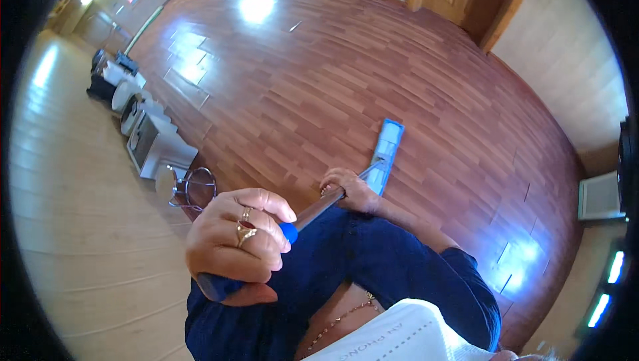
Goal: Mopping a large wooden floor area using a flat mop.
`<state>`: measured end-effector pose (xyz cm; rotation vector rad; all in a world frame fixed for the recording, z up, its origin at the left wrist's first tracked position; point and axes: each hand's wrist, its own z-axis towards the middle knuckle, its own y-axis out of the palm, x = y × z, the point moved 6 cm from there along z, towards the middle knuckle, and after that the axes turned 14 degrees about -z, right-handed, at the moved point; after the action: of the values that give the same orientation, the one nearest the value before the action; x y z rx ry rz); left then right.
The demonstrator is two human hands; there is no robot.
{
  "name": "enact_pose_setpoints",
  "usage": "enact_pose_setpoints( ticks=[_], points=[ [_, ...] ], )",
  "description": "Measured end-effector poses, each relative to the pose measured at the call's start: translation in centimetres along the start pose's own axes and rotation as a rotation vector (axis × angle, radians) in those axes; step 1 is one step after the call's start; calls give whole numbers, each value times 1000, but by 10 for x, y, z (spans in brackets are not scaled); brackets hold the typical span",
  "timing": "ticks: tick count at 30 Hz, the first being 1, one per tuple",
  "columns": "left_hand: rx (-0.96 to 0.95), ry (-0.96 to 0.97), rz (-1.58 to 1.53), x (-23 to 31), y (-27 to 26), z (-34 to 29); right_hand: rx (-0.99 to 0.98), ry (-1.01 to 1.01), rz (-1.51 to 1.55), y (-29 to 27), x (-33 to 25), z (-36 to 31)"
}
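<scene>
Mop pad lies flat on wood floor. Your left hand wraps the blue handle top, right hand grips mid-pole; pole end hidden w/ fingers, pad partly behind hand.

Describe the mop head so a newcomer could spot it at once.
Start from the wide reddish wood floor filling the middle of the view. Follow the metal handle gripped by the left hand and right hand down to its far end. The mop head lies there: a flat light-blue rectangle, the only pale thing on the open floor.
</scene>
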<state>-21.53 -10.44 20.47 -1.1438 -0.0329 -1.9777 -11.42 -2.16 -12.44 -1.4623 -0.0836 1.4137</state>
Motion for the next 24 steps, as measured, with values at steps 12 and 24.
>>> enact_pose_setpoints(
  ticks=[12,24],
  points=[
    [-276,-111,79,-45,-1,-24,-7,-97,238,34,-10,101],
    [-110,-269,154,-96,-56,-81,185,-111,235,58,33,175]
  ],
)
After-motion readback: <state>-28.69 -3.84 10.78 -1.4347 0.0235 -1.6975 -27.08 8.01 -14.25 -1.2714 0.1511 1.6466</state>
